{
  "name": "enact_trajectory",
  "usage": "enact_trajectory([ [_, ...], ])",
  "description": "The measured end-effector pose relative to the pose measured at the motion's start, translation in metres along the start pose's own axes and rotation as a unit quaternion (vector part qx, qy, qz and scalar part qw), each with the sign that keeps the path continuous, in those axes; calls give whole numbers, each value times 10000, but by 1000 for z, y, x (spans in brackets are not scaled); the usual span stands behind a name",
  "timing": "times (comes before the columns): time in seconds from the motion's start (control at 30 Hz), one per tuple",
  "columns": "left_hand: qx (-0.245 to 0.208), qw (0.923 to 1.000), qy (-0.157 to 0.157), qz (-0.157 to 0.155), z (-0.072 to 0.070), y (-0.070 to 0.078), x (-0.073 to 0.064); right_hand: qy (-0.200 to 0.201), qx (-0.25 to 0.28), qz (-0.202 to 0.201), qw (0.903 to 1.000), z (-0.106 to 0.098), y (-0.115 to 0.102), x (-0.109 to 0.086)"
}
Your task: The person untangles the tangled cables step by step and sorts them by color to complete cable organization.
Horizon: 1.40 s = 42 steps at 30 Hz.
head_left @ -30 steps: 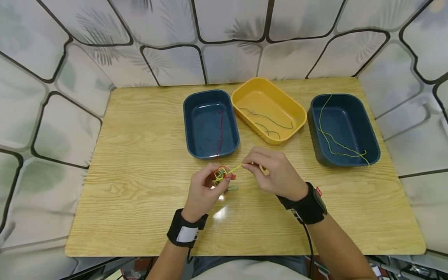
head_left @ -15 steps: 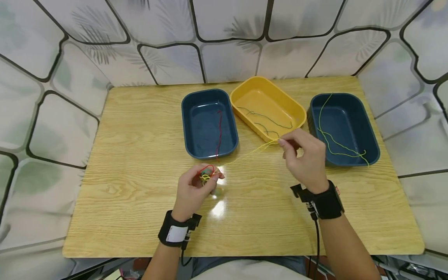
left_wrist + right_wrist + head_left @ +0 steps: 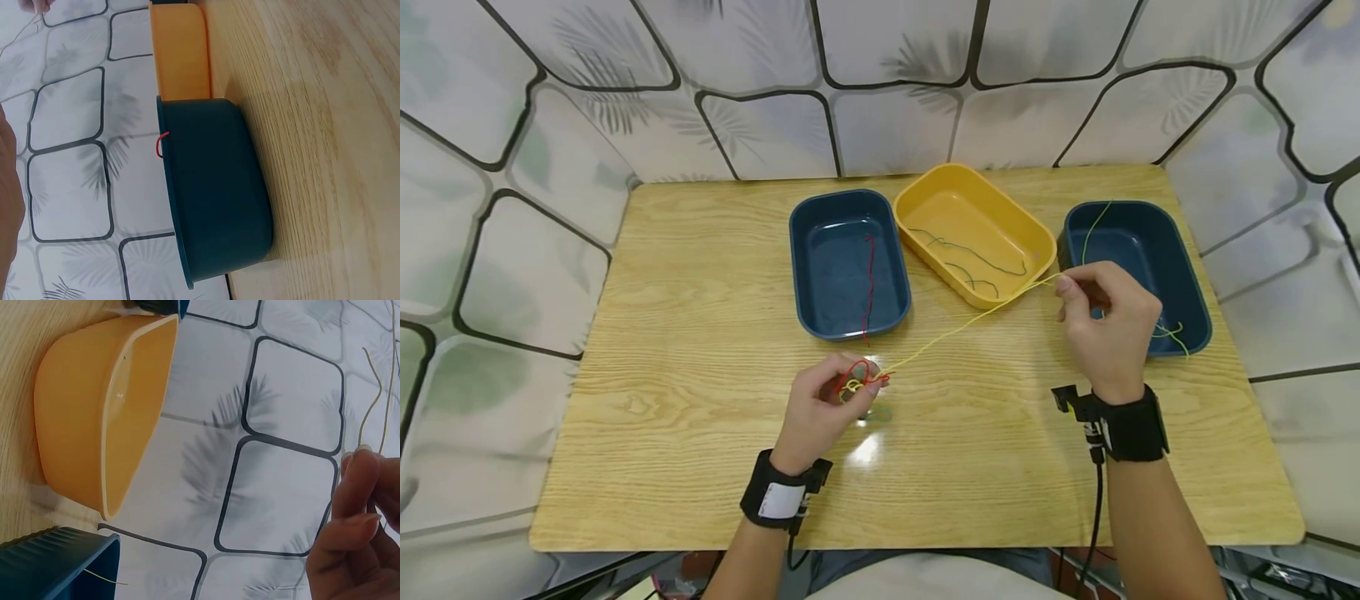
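In the head view my left hand [image 3: 824,406] pinches a small tangle of red, yellow and green string [image 3: 854,385] above the table. A yellow string [image 3: 951,333] runs up and right from that tangle to my right hand [image 3: 1108,325], whose thumb and finger pinch its far end. That hand is over the near left edge of the right blue bin. Two strands of the yellow string [image 3: 370,394] rise from the fingertips in the right wrist view. The left wrist view catches only a sliver of the left hand [image 3: 6,187]; the tangle is out of it.
A blue bin [image 3: 801,292] at centre holds a red string [image 3: 871,279]. Beside it, a tilted yellow bin [image 3: 917,187] has several dark green strings [image 3: 973,252]. Yellow-green strings [image 3: 1171,333] lie in the right blue bin [image 3: 1198,292], partly hidden by the hand.
My right hand has moved right and away from the left hand, drawing the yellow string out long between them. The left hand shifted slightly left and keeps its hold on the tangle.
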<state>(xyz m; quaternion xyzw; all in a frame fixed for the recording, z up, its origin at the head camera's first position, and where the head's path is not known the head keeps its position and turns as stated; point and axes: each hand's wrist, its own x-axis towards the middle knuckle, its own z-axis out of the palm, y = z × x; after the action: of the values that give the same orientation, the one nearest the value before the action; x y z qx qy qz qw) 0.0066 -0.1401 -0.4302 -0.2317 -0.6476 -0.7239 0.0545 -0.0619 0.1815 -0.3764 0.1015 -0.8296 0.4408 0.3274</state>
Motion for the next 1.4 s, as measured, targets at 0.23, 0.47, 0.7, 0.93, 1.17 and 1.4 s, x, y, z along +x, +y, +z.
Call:
enact_trajectory([
  [0.23,74,9986,482,-185,-15,5,-7,1349,297,1213,9830,-26,7,15],
  [0.47,116,9984,538,-160,-22,5,-8,2477,-488,2311,9396,-64,40,18],
  [0.7,140,9983,505,-234,-17,4,-5,2800,-799,2992,9087,-79,63,10],
  [0.93,171,9983,448,-343,-15,3,-5,2845,-440,3520,8906,-82,83,3],
  [1.17,261,9976,507,-385,-15,3,-4,2013,-1406,3926,8863,-87,113,-13],
  [1.4,342,9966,567,-497,-15,1,-4,1336,-2663,4138,8602,-87,118,-19],
])
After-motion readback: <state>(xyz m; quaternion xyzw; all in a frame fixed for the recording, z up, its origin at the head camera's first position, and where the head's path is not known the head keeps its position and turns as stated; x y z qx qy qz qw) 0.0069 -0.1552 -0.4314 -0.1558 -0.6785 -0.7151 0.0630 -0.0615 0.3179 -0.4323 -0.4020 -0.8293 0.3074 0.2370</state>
